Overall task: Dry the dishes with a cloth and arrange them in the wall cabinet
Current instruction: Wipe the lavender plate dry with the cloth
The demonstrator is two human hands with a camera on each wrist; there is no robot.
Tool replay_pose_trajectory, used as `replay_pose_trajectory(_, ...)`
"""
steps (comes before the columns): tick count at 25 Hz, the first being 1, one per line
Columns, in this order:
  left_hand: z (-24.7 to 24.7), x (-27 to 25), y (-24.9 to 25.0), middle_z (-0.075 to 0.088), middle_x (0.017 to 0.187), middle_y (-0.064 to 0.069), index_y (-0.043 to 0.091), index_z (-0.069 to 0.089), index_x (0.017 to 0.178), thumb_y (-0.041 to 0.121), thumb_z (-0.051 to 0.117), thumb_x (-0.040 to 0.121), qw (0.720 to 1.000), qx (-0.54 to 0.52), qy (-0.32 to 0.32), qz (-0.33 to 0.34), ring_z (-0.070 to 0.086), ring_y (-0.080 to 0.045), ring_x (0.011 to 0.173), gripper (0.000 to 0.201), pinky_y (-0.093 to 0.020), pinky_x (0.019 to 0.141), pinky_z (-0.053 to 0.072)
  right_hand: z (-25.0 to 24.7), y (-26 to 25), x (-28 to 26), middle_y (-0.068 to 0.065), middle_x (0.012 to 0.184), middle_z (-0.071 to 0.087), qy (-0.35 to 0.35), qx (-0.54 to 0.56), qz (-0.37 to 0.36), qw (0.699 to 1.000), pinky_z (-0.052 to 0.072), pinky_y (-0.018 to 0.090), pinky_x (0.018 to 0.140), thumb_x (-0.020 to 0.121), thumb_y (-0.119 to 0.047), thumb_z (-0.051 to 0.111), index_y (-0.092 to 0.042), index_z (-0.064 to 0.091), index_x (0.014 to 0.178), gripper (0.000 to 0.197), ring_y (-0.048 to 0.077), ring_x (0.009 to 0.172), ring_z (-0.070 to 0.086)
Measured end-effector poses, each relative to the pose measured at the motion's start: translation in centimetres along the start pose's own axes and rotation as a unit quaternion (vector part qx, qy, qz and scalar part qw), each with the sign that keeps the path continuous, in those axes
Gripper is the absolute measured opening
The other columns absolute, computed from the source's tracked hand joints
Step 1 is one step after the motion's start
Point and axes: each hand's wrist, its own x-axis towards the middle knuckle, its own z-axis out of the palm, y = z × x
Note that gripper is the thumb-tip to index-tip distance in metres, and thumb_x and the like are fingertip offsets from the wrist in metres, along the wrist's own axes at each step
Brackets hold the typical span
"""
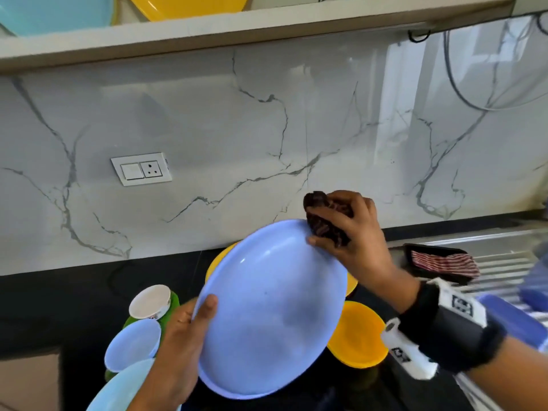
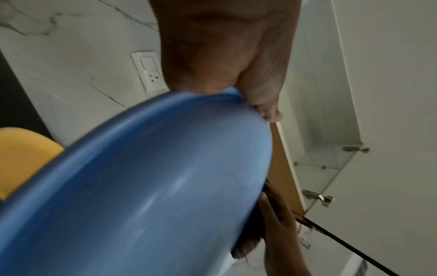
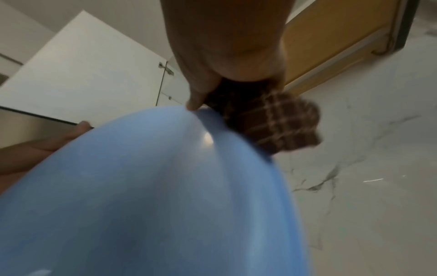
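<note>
Marble-veined backsplash above a black counter. Head view, frame centre: large blue plate held tilted, left hand gripping its lower-left rim, thumb on the face. Right hand at the upper-right rim, clenched round a dark checked cloth. Yellow plates below; more in the cabinet at top. Left-wrist view: smooth, glossy plastic, blurred. Right-wrist view: cloth bunched against the rim. Likely risk: hard wiping on a slick, wet plate pinched at one edge, slipping onto the dishes beneath.
</note>
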Motion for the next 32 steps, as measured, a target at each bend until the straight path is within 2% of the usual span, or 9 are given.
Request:
replay_pose_trajectory(3, 3.1, -1.4, 0.7, 0.076, 0.078, -0.004, 0.028, 0.078, 0.071, 0.08, 0.074, 0.047, 0.999, -0.048, 0.005, 0.014, 0.072, -0.013, 0.071, 0.057, -0.021, 0.059, 0.056, 2.3, -4.8, -2.1, -0.003, 0.128, 0.052, 0.012, -0.007, -0.015, 1.0, 0.051, 0.035, 0.074, 0.094, -0.054, 0.048, -0.035, 0.059, 0.127, 0.039, 0.03, 0.108, 0.049)
replay_pose_trajectory(8, 3.9, -1.2, 1.7, 0.073, 0.073, -0.012, 0.017, 0.078, 0.068, 0.097, 0.059, 0.014, 0.99, -0.135, 0.008, -0.04, 0.071, -0.023, 0.065, 0.098, -0.029, 0.052, 0.057, 4.2, -11.1, -6.9, -0.002, 0.129, 0.05, -0.033, -0.014, -0.247, 0.968, 0.05, 0.036, 0.082, 0.097, -0.038, 0.046, -0.032, 0.054, 0.127, 0.031, 0.031, 0.087, 0.056)
replay_pose_trajectory(12, 4.2, -0.5, 2.4, 0.065, 0.063, -0.011, 0.009, 0.069, 0.06, 0.105, 0.045, 0.029, 0.996, -0.023, 0.074, 0.05, 0.063, -0.024, 0.064, 0.104, -0.033, 0.058, 0.052, 3.6, -10.3, -4.7, 0.001, 0.124, 0.048, -0.01, -0.006, -0.257, 0.966, 0.043, 0.032, 0.073, 0.093, -0.036, 0.055, -0.035, 0.06, 0.126, 0.033, 0.03, 0.085, 0.051)
replay_pose_trajectory(16, 3.9, -0.4, 2.0, 0.053, 0.083, -0.014, 0.007, 0.048, 0.075, 0.104, 0.049, 0.028, 0.988, 0.004, 0.152, 0.037, 0.048, -0.027, 0.08, 0.108, -0.049, 0.076, 0.043, 1.9, -8.1, 0.3, -0.008, 0.125, 0.042, 0.004, 0.037, -0.003, 0.999, 0.036, 0.021, 0.057, 0.089, -0.047, 0.047, -0.04, 0.061, 0.122, 0.036, 0.025, 0.101, 0.053)
replay_pose_trajectory(19, 4.3, -1.1, 1.2, 0.049, 0.09, -0.011, 0.017, 0.05, 0.087, 0.104, 0.048, 0.031, 0.988, -0.008, 0.15, 0.033, 0.042, -0.027, 0.083, 0.104, -0.043, 0.076, 0.034, 1.7, -5.9, 1.1, -0.008, 0.13, 0.038, -0.026, 0.09, 0.1, 0.991, 0.047, 0.029, 0.06, 0.085, -0.054, 0.039, -0.037, 0.061, 0.124, 0.048, 0.021, 0.108, 0.049)
replay_pose_trajectory(22, 4.0, -1.4, 0.7, 0.053, 0.089, -0.015, 0.017, 0.053, 0.1, 0.103, 0.046, 0.042, 0.994, -0.029, 0.106, 0.023, 0.045, -0.028, 0.086, 0.105, -0.045, 0.078, 0.039, 1.8, -7.6, -0.7, -0.007, 0.133, 0.04, -0.011, 0.093, 0.042, 0.995, 0.052, 0.034, 0.065, 0.087, -0.048, 0.047, -0.038, 0.057, 0.126, 0.041, 0.023, 0.11, 0.05)
replay_pose_trajectory(27, 4.5, -2.2, 2.5, 0.073, 0.085, -0.022, 0.007, 0.078, 0.077, 0.086, 0.046, 0.054, 0.993, -0.107, 0.041, -0.03, 0.072, -0.035, 0.076, 0.088, -0.04, 0.063, 0.059, 5.4, -10.5, -8.2, 0.0, 0.138, 0.04, -0.056, 0.052, -0.291, 0.954, 0.051, 0.041, 0.08, 0.095, -0.04, 0.049, -0.032, 0.052, 0.124, 0.03, 0.036, 0.095, 0.062)
replay_pose_trajectory(30, 4.4, -1.8, 2.7, 0.063, 0.072, -0.034, 0.003, 0.071, 0.069, 0.095, 0.047, 0.058, 0.991, 0.035, 0.102, 0.081, 0.062, -0.052, 0.067, 0.096, -0.06, 0.064, 0.054, 5.9, -9.9, -8.2, 0.003, 0.135, 0.038, -0.015, 0.076, -0.284, 0.956, 0.049, 0.038, 0.081, 0.098, -0.04, 0.044, -0.033, 0.053, 0.123, 0.027, 0.032, 0.095, 0.061)
replay_pose_trajectory(32, 4.0, -1.6, 2.2, 0.048, 0.053, -0.025, 0.0, 0.052, 0.056, 0.091, 0.047, 0.066, 0.976, 0.111, 0.135, 0.13, 0.046, -0.038, 0.05, 0.092, -0.045, 0.056, 0.05, 4.7, -10.5, -5.8, 0.004, 0.126, 0.044, 0.051, 0.125, -0.205, 0.969, 0.044, 0.033, 0.087, 0.099, -0.04, 0.042, -0.033, 0.056, 0.121, 0.027, 0.028, 0.102, 0.053)
